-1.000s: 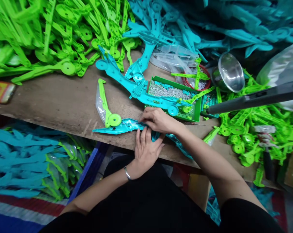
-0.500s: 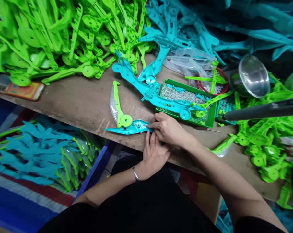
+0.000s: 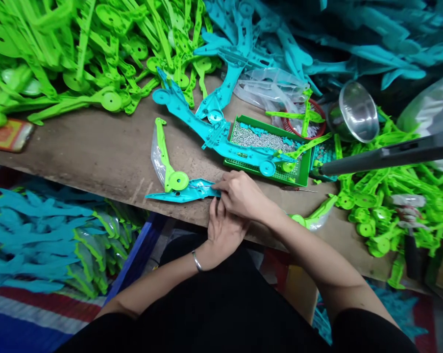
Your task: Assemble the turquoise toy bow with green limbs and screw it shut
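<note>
A blue plastic part (image 3: 183, 195) lies near the bench's front edge, its right end hidden beneath my hands. A green arm with a round disc (image 3: 178, 181) sits over it, with a clear blade along the arm. From the disc a thin wire-like strand (image 3: 204, 186) runs toward my right hand (image 3: 243, 196), whose fingers are pinched together on its end. My left hand (image 3: 225, 228), a silver bracelet at its wrist, presses its fingers against the near side of the blue part under the right hand; its thumb is hidden.
Behind the hands stands a green tray (image 3: 302, 171) of small screws, with a long blue assembly (image 3: 239, 153) across it. A screwdriver (image 3: 298, 189) lies at right, below a dark rod (image 3: 386, 152). Heaps of green parts (image 3: 111, 100) and a metal bowl (image 3: 359, 113) surround the bench.
The whole view has shifted, so the bench things appear further left. My hands keep their place on the blue part, with no clear change of grip.
</note>
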The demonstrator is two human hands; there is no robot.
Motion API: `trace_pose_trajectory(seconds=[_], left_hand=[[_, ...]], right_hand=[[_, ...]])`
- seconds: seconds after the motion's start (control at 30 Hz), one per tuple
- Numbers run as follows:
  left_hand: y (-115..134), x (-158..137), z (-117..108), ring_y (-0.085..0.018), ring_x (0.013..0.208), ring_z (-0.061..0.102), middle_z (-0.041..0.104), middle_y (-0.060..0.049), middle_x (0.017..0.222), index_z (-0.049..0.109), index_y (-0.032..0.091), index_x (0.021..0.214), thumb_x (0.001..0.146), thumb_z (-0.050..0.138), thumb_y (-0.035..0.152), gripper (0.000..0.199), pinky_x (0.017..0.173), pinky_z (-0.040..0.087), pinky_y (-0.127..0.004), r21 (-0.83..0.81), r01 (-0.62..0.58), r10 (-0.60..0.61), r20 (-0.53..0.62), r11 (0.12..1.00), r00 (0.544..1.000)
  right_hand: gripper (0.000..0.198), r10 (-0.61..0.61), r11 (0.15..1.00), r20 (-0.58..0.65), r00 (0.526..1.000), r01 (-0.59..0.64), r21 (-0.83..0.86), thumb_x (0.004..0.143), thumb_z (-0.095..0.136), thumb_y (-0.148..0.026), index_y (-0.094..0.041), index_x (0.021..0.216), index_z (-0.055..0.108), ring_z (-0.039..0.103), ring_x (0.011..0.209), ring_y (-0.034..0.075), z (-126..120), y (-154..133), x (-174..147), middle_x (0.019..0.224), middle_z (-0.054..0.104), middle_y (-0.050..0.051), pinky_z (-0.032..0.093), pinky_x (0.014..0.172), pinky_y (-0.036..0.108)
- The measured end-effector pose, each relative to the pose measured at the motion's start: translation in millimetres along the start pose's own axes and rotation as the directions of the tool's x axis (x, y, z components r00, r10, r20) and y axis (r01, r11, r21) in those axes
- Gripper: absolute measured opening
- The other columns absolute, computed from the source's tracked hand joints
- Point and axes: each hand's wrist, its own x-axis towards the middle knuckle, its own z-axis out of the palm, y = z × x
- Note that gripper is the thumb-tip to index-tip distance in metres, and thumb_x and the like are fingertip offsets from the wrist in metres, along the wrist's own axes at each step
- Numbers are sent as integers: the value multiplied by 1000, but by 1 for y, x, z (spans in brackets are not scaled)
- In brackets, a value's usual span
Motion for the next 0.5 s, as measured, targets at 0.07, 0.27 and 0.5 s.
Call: trace_pose_trajectory(seconds=[0.07,0.27,0.5], left_hand=[[0,0,-1,-34,128,51,65,-13,130,70,25,124,92,61,41,37,113,33,-51,-2,5,-5,9,1000,1000],[-1,2,-2,-34,125,52,66,-13,127,68,23,126,92,61,40,39,112,34,-52,-34,10,-9,21,999,1000],[-1,0,0,-34,134,46,60,-17,136,68,23,126,92,61,40,39,113,31,-55,-38,31,-28,76,999,997]], right_hand=[[39,25,1000,-3,1000,-25,13,88,46,-12,-12,116,74,63,97,25,0,-1,0,103,73,15,41,84,34],[37,40,999,3,999,-40,-21,85,49,-14,-12,111,76,66,92,26,-1,-2,-2,98,74,15,43,82,36],[38,49,997,-142,989,-39,70,82,48,-9,-11,111,73,65,93,24,-1,2,-8,103,75,13,43,84,35]])
